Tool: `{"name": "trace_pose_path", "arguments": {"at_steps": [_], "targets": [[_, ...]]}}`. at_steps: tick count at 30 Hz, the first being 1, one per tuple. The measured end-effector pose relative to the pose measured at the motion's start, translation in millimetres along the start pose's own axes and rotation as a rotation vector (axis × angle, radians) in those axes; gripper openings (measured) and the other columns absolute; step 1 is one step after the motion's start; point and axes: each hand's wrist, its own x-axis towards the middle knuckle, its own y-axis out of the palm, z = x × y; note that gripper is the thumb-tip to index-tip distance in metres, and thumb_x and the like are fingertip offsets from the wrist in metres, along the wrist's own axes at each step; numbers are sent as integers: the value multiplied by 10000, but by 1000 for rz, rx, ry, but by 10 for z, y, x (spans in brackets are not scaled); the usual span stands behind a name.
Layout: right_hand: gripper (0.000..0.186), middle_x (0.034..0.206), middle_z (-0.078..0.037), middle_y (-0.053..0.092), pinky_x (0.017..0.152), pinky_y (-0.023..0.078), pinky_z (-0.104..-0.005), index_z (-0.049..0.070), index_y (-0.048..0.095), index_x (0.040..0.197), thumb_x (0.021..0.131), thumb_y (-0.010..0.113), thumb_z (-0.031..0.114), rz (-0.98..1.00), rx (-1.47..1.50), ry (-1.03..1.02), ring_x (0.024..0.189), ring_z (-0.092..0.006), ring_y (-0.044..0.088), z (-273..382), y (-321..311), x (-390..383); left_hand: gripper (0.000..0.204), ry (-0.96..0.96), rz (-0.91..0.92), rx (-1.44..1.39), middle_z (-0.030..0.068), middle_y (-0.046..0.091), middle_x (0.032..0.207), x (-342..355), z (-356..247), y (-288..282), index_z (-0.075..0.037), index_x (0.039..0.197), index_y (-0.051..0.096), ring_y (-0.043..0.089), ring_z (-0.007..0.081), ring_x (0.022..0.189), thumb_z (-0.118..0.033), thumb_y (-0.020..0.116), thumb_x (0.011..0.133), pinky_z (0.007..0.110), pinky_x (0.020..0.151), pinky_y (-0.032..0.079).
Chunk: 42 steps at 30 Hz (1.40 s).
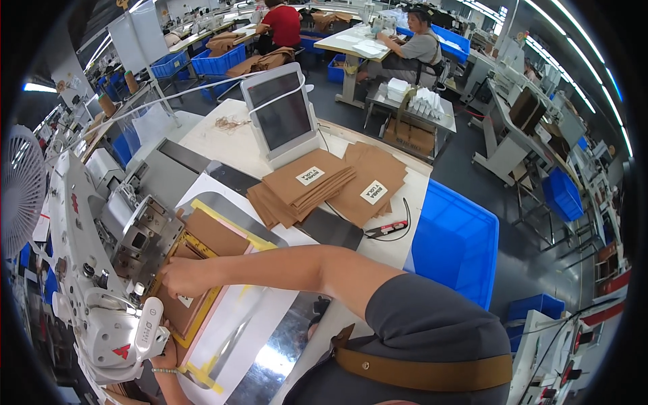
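Note:
My right hand [181,275] reaches across to a brown fabric piece [174,307] with a white label, inside a yellow template frame [207,304] at the sewing machine. Its fingers curl down at the frame's left part; what they grip is hidden. My left hand [166,351] is low beside the white machine head [121,341], its fingers mostly hidden behind it. The frame lies on a white sheet [243,337] beside a metal plate [128,246].
Brown labelled panels [300,189] lie stacked behind my arm, near a tablet on a stand [277,108] and red-handled snips [388,227]. A blue bin [452,250] stands right. A fan [20,189] is far left. Two seated co-workers [412,50] [280,30] are behind.

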Motion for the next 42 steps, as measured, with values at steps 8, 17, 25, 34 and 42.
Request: {"name": "trace_pose_path", "arguments": {"at_steps": [8,17,25,34,42], "targets": [[264,856,-141,726,743,576,-513,69,793,908,814,746,311,-74,158,-81,824,-378,711,216,-235,163,498,-59,-31,-661,147,551,1578,-84,653,136,-23,1535,514,530,272,1438,-152,567,1058,380,1244,403],[217,1208,-60,693,1073,493,-460,119,805,1119,935,702,170,141,247,-36,1239,-282,620,540,-143,175,530,122,18,289,123,550,1572,-470,1205,15,-47,1554,494,499,263,1454,-263,560,1074,388,1261,340],[245,1248,-15,705,1093,482,-440,155,827,1133,945,671,141,40,211,-83,1221,-246,629,462,14,84,505,112,48,60,123,636,1445,-354,1099,78,-83,1444,599,585,295,1344,-242,695,974,410,1169,431],[324,1288,10,703,1141,468,-403,262,837,1155,951,672,72,252,288,-44,1264,-264,613,538,-136,96,493,-14,36,-134,124,706,1342,-308,731,-72,-117,1357,685,655,323,1258,-217,807,891,432,1100,502],[324,1250,36,690,1055,515,-426,250,824,1188,959,675,77,175,216,-119,1205,-229,620,567,-65,134,533,-44,81,-282,149,603,1459,-228,945,-43,-94,1459,564,575,306,1368,-238,691,962,411,1178,456]]}}
